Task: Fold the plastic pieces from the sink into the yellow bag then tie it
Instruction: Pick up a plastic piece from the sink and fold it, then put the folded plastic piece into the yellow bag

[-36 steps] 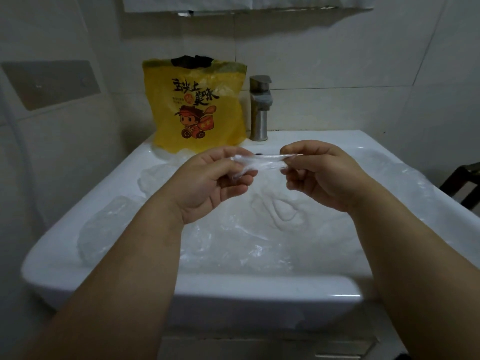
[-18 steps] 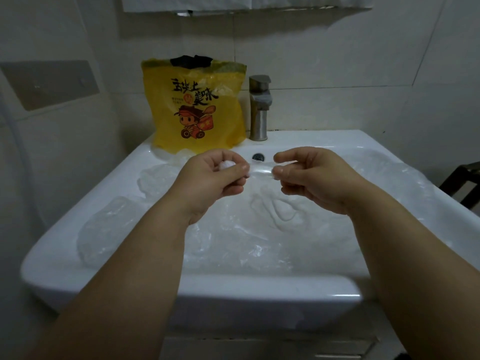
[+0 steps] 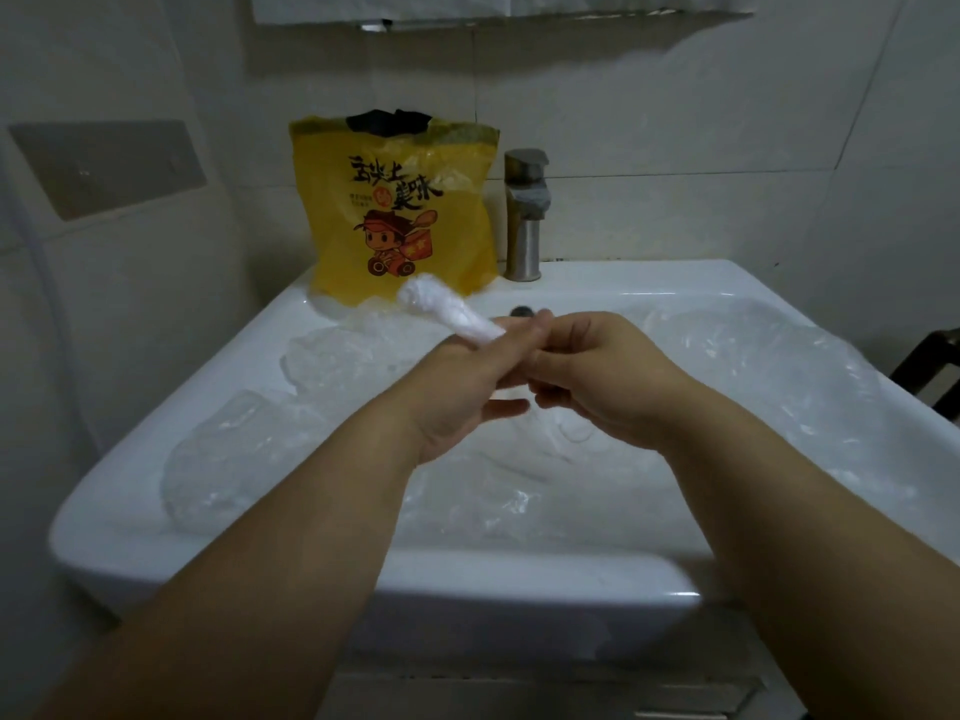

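Note:
A folded strip of clear plastic (image 3: 447, 314) sticks up and to the left from between my two hands, over the middle of the white sink (image 3: 363, 579). My left hand (image 3: 467, 387) pinches its lower end between thumb and fingers. Pressed against the left hand, my right hand (image 3: 602, 376) has its fingers curled on the same end. The yellow bag (image 3: 395, 210), printed with a cartoon figure and open at the top, stands upright at the sink's back left corner. Several crumpled clear plastic pieces (image 3: 223, 459) lie in the basin.
A steel faucet (image 3: 524, 220) stands behind the basin, right of the bag. More clear plastic (image 3: 769, 371) drapes over the sink's right side. Tiled walls close in at the left and back. A dark chair frame (image 3: 935, 366) shows at the right edge.
My hands have come together from holding the strip stretched between them. The plastic is now folded shorter and points up-left out of my left hand.

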Action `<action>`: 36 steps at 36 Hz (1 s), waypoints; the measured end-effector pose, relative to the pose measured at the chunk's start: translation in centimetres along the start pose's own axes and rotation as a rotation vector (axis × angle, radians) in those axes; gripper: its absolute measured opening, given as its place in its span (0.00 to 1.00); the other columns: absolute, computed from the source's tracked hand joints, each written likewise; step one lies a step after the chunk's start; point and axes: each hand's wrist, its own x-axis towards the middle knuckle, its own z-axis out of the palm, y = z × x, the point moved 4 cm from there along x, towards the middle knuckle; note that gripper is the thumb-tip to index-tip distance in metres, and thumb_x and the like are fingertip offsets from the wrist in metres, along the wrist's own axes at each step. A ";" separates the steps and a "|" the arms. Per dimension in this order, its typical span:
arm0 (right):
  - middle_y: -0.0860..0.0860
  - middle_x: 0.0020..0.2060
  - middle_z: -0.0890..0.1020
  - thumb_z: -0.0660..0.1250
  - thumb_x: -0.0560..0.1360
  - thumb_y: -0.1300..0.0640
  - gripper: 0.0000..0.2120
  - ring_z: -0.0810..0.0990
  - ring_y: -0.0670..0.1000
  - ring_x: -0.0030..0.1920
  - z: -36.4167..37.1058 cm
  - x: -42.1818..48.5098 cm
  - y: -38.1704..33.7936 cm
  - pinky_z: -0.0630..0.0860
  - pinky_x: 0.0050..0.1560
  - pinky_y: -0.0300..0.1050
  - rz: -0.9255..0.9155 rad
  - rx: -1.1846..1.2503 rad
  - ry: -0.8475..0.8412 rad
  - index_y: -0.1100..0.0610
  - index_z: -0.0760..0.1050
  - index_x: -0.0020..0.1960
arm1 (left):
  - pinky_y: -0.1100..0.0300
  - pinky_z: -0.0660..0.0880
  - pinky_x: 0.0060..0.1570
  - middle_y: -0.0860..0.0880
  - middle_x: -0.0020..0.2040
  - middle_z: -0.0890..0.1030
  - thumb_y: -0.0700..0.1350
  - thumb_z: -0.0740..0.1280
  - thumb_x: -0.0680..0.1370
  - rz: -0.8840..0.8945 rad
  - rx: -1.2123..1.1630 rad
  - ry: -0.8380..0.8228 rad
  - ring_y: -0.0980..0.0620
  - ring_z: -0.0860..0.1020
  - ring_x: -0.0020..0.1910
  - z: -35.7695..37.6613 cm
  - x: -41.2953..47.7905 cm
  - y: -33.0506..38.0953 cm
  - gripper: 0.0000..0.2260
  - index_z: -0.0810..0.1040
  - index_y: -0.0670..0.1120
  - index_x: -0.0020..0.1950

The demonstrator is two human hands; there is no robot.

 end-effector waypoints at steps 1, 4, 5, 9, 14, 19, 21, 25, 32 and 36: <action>0.59 0.40 0.82 0.63 0.78 0.66 0.06 0.80 0.45 0.32 0.3 0.0 0.1 0.74 0.34 0.34 0.002 0.004 -0.017 0.65 0.80 0.48 | 0.50 0.76 0.59 0.48 0.59 0.82 0.62 0.65 0.74 -0.019 0.003 0.013 0.49 0.79 0.60 0.1 0.1 0.0 0.24 0.78 0.48 0.63; 0.55 0.36 0.81 0.66 0.77 0.63 0.08 0.75 0.50 0.34 0.5 0.1 0.4 0.73 0.35 0.39 0.002 -0.044 0.002 0.68 0.80 0.46 | 0.49 0.76 0.61 0.47 0.57 0.83 0.57 0.56 0.82 -0.048 0.009 0.095 0.47 0.80 0.58 0.0 0.3 -0.1 0.16 0.81 0.53 0.55; 0.52 0.34 0.82 0.66 0.77 0.63 0.08 0.74 0.50 0.34 0.4 0.2 0.5 0.73 0.35 0.39 0.013 -0.039 0.002 0.68 0.80 0.46 | 0.50 0.76 0.60 0.48 0.56 0.83 0.56 0.55 0.83 -0.053 0.001 0.105 0.48 0.80 0.57 -0.1 0.4 -0.2 0.16 0.82 0.55 0.53; 0.52 0.30 0.78 0.67 0.76 0.63 0.06 0.73 0.47 0.31 0.0 0.0 0.5 0.72 0.34 0.39 0.071 0.025 -0.024 0.64 0.80 0.43 | 0.61 0.75 0.45 0.55 0.40 0.83 0.57 0.54 0.82 -0.013 -0.111 0.207 0.54 0.80 0.45 -0.7 0.2 0.6 0.20 0.84 0.53 0.45; 0.54 0.31 0.78 0.67 0.76 0.64 0.05 0.74 0.47 0.31 -0.8 0.0 0.8 0.74 0.35 0.39 0.135 0.052 0.007 0.63 0.80 0.43 | 0.67 0.71 0.30 0.55 0.27 0.73 0.58 0.65 0.77 0.063 -0.149 0.467 0.59 0.70 0.30 -2.4 -0.2 0.8 0.17 0.85 0.50 0.36; 0.54 0.31 0.76 0.67 0.75 0.66 0.05 0.74 0.47 0.31 -1.3 -0.1 0.7 0.74 0.33 0.39 0.161 0.103 0.045 0.64 0.79 0.42 | 0.71 0.72 0.27 0.52 0.29 0.70 0.48 0.74 0.69 0.084 -0.362 0.490 0.61 0.70 0.24 -2.9 -0.7 0.8 0.11 0.77 0.43 0.43; 0.55 0.31 0.76 0.67 0.76 0.66 0.04 0.74 0.48 0.31 -1.6 -0.2 0.3 0.74 0.33 0.39 0.169 0.088 0.059 0.65 0.80 0.43 | 0.71 0.73 0.28 0.53 0.28 0.72 0.48 0.74 0.64 0.088 -0.423 0.425 0.61 0.72 0.24 -2.8 -1.0 1.1 0.14 0.77 0.42 0.44; 0.55 0.32 0.77 0.67 0.75 0.65 0.06 0.74 0.50 0.33 -2.5 -0.2 -1.3 0.75 0.35 0.40 0.152 -0.026 0.059 0.67 0.80 0.48 | 0.70 0.75 0.30 0.51 0.29 0.78 0.43 0.71 0.70 0.096 -0.371 0.385 0.61 0.77 0.28 -3.4 -1.9 1.8 0.07 0.79 0.41 0.43; 0.56 0.33 0.77 0.67 0.75 0.66 0.05 0.74 0.51 0.34 -2.5 0.1 -3.7 0.74 0.37 0.41 0.116 -0.055 0.044 0.68 0.79 0.48 | 0.69 0.76 0.32 0.49 0.34 0.79 0.42 0.67 0.77 0.141 -0.201 0.404 0.61 0.80 0.31 -4.7 -2.7 4.1 0.03 0.78 0.43 0.47; 0.55 0.33 0.78 0.68 0.75 0.64 0.04 0.74 0.49 0.33 -2.2 0.6 -4.8 0.75 0.36 0.40 0.083 -0.106 0.040 0.65 0.80 0.46 | 0.70 0.76 0.32 0.47 0.36 0.79 0.42 0.68 0.77 0.151 -0.112 0.488 0.61 0.80 0.30 -5.6 -2.8 5.2 0.03 0.79 0.45 0.43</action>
